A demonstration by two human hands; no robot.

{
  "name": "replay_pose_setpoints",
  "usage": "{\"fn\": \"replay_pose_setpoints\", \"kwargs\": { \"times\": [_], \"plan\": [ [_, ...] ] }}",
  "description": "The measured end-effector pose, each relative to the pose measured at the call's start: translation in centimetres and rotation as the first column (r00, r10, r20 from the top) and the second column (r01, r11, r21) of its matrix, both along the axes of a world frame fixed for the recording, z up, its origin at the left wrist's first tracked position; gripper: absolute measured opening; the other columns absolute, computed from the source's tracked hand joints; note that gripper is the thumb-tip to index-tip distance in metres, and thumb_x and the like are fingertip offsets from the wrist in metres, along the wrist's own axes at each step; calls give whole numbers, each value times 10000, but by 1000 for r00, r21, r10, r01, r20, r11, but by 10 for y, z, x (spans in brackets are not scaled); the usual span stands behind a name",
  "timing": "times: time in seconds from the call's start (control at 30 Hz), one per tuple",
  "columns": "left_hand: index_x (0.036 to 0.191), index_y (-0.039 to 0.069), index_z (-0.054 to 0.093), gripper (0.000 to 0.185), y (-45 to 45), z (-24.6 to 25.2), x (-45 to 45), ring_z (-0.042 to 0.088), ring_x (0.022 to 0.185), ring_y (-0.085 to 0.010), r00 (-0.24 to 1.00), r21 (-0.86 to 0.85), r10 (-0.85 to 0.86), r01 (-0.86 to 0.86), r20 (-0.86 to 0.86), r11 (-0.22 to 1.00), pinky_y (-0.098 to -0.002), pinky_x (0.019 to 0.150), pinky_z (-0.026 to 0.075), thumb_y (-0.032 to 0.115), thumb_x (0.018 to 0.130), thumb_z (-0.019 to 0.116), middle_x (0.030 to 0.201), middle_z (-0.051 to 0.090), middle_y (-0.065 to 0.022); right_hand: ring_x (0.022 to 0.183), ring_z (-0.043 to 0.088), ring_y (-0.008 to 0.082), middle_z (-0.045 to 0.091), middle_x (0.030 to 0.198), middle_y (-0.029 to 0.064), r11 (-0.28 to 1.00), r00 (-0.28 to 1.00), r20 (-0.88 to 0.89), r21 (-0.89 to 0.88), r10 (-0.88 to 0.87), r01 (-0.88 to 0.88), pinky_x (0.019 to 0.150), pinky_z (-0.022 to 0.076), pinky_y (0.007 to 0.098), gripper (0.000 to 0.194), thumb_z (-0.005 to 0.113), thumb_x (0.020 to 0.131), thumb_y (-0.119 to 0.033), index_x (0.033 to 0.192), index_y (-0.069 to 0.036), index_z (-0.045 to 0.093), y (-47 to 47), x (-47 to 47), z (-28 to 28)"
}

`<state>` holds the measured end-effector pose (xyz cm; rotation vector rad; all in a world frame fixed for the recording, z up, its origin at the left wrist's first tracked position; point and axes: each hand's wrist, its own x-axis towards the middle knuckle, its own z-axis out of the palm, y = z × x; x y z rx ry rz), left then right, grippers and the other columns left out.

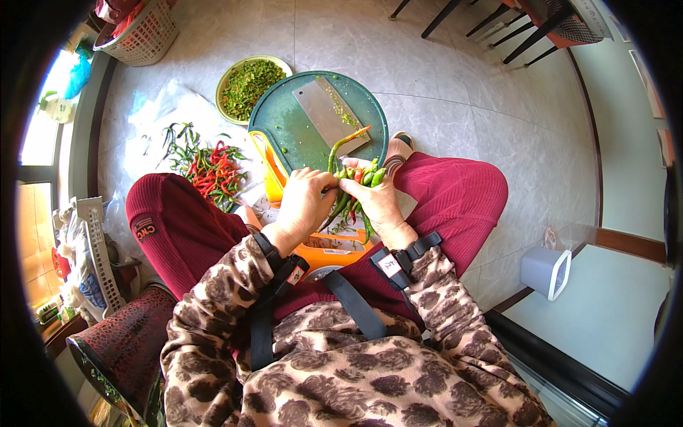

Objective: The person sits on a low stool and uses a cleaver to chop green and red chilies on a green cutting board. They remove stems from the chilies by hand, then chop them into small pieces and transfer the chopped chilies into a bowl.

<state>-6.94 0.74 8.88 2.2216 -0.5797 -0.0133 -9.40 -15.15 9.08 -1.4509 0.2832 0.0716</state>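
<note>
My right hand is closed around a bunch of green and red chili peppers, their ends pointing various ways. One long chili, green with an orange tip, sticks up out of the bunch. My left hand is at the bunch's left side, fingers bent and fingertips close to my right thumb; whether it pinches a stem is hidden. Beyond my hands, a metal cleaver with chopped green bits on its blade lies on a round green cutting board. The board has an orange handle.
A bowl of chopped chilies stands behind the board. On plastic sheeting at left lies a pile of chilies. An orange plastic object is between my legs. A basket, a patterned bin and a grey bin stand around.
</note>
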Motion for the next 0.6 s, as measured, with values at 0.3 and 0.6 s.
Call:
{"fn": "replay_pose_setpoints", "kwargs": {
  "times": [0.3, 0.6],
  "plan": [
    [939, -6, 697, 158, 15, 0, 19, 672, 744, -205, 880, -387, -101, -99, -464, 917, -317, 685, 517, 122, 849, 682, 786, 687, -112, 816, 577, 69, 624, 885, -18, 995, 997, 16, -74, 75, -74, 750, 498, 229, 238, 717, 781, -4, 999, -35, 629, 0, -3, -5],
    [807, 72, 654, 96, 6, -1, 2, 568, 799, -283, 941, -17, -61, 71, 332, 997, -372, 756, 432, 39, 727, 695, 814, 598, -66, 801, 574, 74, 615, 867, -22, 999, 995, -100, 34, 29, -26, 738, 498, 240, 216, 711, 762, 16, 955, -29, 628, 5, -5, 1]
  ]
}}
